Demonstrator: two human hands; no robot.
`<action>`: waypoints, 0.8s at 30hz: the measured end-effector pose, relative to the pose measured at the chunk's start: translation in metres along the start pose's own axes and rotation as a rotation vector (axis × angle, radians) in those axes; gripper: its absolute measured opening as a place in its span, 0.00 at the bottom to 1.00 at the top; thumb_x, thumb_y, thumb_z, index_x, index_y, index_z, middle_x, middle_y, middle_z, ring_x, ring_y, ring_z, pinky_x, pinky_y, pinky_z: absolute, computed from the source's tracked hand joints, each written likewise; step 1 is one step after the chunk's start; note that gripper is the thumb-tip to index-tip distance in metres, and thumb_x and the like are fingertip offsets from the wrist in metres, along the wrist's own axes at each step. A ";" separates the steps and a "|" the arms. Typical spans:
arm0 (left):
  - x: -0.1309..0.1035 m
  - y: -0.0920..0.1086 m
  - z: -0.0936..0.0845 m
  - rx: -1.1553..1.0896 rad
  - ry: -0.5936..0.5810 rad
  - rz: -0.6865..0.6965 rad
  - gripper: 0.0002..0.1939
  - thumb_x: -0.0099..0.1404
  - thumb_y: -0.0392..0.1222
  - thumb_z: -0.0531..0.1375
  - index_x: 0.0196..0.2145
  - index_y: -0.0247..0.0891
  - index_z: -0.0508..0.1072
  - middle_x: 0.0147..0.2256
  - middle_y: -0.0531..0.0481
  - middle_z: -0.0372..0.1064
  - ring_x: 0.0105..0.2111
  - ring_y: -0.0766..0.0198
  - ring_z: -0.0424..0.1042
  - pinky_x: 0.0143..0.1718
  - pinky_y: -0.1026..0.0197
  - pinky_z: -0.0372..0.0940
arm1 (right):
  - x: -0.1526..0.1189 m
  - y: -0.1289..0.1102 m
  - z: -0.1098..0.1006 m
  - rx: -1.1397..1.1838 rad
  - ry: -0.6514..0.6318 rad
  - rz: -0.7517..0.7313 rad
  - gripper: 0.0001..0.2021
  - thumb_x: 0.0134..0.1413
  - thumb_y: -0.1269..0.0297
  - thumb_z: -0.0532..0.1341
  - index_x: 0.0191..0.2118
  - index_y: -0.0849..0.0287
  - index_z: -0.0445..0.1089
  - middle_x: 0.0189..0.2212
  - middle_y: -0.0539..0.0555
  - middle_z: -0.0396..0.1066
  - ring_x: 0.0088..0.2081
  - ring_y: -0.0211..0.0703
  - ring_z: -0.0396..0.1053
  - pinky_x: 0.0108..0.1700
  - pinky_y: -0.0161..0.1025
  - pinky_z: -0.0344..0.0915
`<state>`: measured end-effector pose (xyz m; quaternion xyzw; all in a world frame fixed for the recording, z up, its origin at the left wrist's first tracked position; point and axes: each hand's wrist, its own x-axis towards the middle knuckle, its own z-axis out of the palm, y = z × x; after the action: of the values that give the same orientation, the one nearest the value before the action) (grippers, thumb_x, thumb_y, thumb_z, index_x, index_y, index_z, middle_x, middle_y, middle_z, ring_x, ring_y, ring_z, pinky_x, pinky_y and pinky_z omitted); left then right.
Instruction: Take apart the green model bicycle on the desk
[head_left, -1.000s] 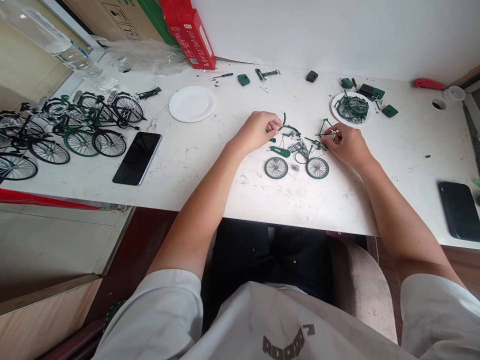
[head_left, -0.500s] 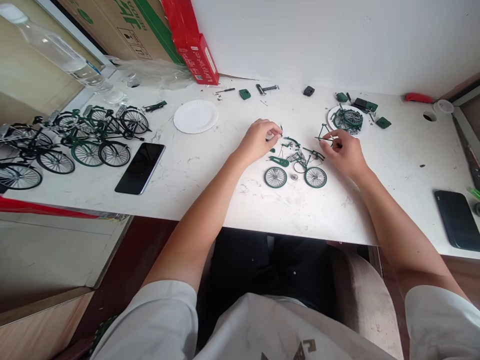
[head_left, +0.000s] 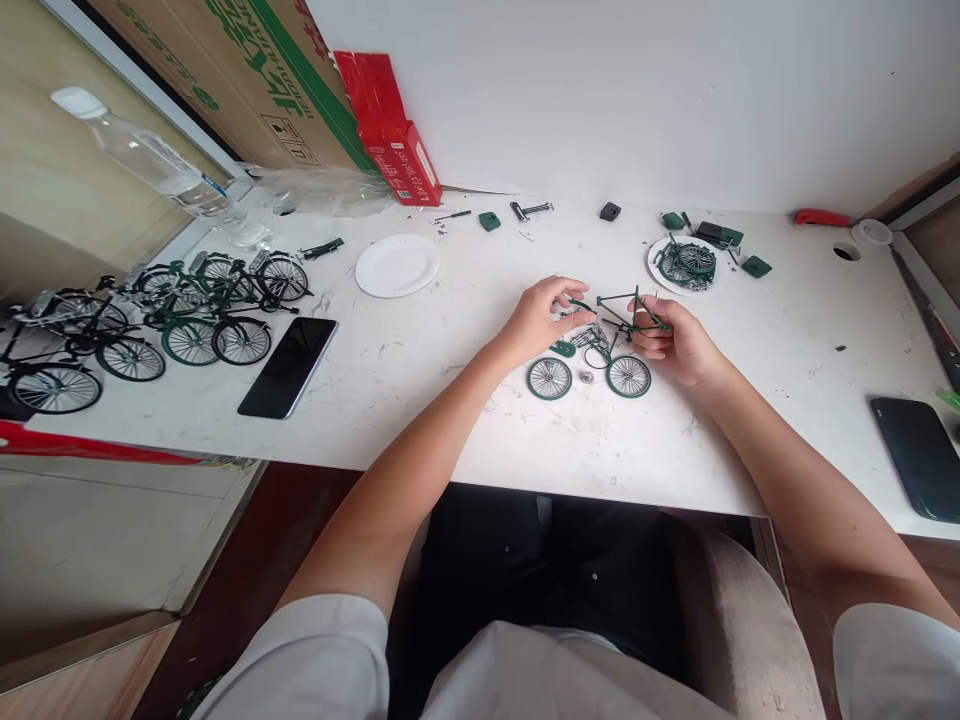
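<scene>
My right hand point(head_left: 671, 335) is closed around a green miniature bicycle frame point(head_left: 621, 299), held above the table. Facing it, my left hand point(head_left: 546, 318) has thumb and fingers curled toward each other near the frame's front end. A dark green sliver shows between them; whether it is held or lies behind is unclear. Below the hands lie small bicycle parts: a spoked wheel with a green tyre point(head_left: 550, 379), a second such wheel point(head_left: 628, 376), a green chain guard point(head_left: 562, 348) partly hidden by my left hand, and a small silver part point(head_left: 588, 377).
Several finished model bicycles point(head_left: 189, 340) stand at the left beside a phone point(head_left: 288, 367). A white paper plate point(head_left: 397, 266) lies behind my left hand. Another plate point(head_left: 660, 278) at the back right holds green wheels. A black phone point(head_left: 916, 457) lies far right.
My right hand has raised and turned the bicycle frame, bringing it left. My left hand has come right and nearer the frame. The camera view has tilted slightly upward.
</scene>
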<state>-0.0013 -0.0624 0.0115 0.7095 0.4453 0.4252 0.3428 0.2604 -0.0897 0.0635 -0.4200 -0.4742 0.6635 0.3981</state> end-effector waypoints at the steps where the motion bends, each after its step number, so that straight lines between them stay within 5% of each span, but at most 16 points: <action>1: 0.000 -0.001 0.001 -0.026 -0.020 -0.012 0.20 0.71 0.51 0.78 0.57 0.44 0.86 0.58 0.41 0.86 0.53 0.52 0.82 0.57 0.50 0.74 | 0.000 0.000 0.000 0.026 -0.013 0.022 0.23 0.52 0.43 0.79 0.39 0.52 0.72 0.25 0.39 0.40 0.26 0.35 0.33 0.26 0.39 0.35; 7: 0.001 0.002 0.012 -0.128 -0.042 -0.060 0.17 0.73 0.60 0.74 0.43 0.43 0.88 0.49 0.44 0.90 0.51 0.50 0.85 0.56 0.48 0.75 | 0.001 0.001 -0.002 0.082 -0.050 0.072 0.21 0.52 0.46 0.77 0.39 0.52 0.71 0.25 0.39 0.39 0.26 0.35 0.31 0.25 0.37 0.36; 15: 0.000 0.007 0.019 -0.372 -0.022 -0.121 0.32 0.67 0.74 0.78 0.45 0.40 0.87 0.43 0.40 0.89 0.43 0.51 0.86 0.52 0.48 0.78 | 0.004 0.004 -0.002 0.102 -0.037 0.057 0.18 0.53 0.49 0.76 0.39 0.53 0.73 0.25 0.39 0.42 0.26 0.35 0.32 0.24 0.37 0.37; 20: 0.002 0.011 0.020 -0.533 0.009 -0.207 0.37 0.56 0.77 0.83 0.42 0.41 0.86 0.41 0.42 0.89 0.40 0.53 0.87 0.55 0.46 0.81 | 0.005 0.011 -0.002 0.029 0.031 0.021 0.20 0.57 0.45 0.78 0.42 0.55 0.78 0.26 0.41 0.48 0.24 0.34 0.40 0.24 0.37 0.40; 24: 0.003 0.016 0.018 -0.582 0.027 -0.245 0.36 0.54 0.76 0.84 0.40 0.41 0.86 0.39 0.43 0.88 0.41 0.52 0.88 0.56 0.46 0.81 | 0.003 0.014 -0.001 -0.121 0.124 -0.119 0.29 0.59 0.31 0.79 0.40 0.55 0.80 0.26 0.42 0.49 0.24 0.34 0.45 0.26 0.37 0.43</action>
<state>0.0216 -0.0680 0.0191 0.5171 0.3916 0.4997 0.5741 0.2585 -0.0900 0.0489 -0.4546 -0.5119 0.5816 0.4394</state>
